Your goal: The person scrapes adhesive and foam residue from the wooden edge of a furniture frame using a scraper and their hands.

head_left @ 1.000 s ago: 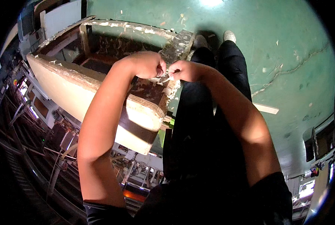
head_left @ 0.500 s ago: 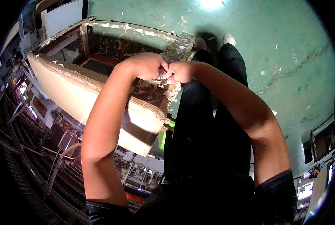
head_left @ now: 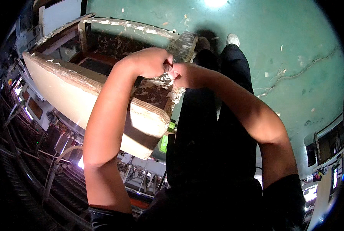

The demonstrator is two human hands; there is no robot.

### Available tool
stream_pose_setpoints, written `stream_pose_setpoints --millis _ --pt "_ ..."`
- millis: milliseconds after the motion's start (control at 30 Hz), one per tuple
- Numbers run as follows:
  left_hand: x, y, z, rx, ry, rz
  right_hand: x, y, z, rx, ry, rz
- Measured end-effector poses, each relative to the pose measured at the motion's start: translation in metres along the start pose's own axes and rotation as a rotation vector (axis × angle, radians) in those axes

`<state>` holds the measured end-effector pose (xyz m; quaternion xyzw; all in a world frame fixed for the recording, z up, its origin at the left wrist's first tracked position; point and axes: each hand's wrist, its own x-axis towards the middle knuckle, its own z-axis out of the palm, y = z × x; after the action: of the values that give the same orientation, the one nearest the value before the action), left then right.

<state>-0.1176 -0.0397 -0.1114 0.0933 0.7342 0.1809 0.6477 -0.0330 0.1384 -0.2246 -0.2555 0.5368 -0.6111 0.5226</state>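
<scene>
Standing on a cracked green floor (head_left: 295, 57), a person pinches a crumpled pale scrap (head_left: 162, 79) between the left hand (head_left: 152, 61) and right hand (head_left: 181, 75), which meet, closed on it, just above the worn wooden box frame's (head_left: 102, 100) right edge.

Both hands meet above the near-right corner of the wooden frame (head_left: 102, 92): left hand (head_left: 151, 61) just left of right hand (head_left: 185, 75), touching, with a crumpled scrap (head_left: 162, 80) between and under them. Frame sits left of the person's legs (head_left: 218, 115) (feet further out on the floor (head_left: 295, 46)); machinery (head_left: 33, 127) lies left of and below the frame.
</scene>
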Motion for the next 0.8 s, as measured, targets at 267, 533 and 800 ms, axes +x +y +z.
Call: stream_pose_setpoints --millis 267,533,800 --pt "-0.003 -0.006 0.0 0.119 0.067 -0.121 0.009 0.001 0.002 0.196 -0.145 0.014" --pt "-0.005 -0.011 0.002 0.133 0.026 -0.135 -0.011 0.011 0.014 0.37 0.02 -0.005" --pt "-0.004 -0.007 -0.002 0.105 0.023 -0.077 0.001 -0.019 -0.001 -0.139 -0.057 0.04"
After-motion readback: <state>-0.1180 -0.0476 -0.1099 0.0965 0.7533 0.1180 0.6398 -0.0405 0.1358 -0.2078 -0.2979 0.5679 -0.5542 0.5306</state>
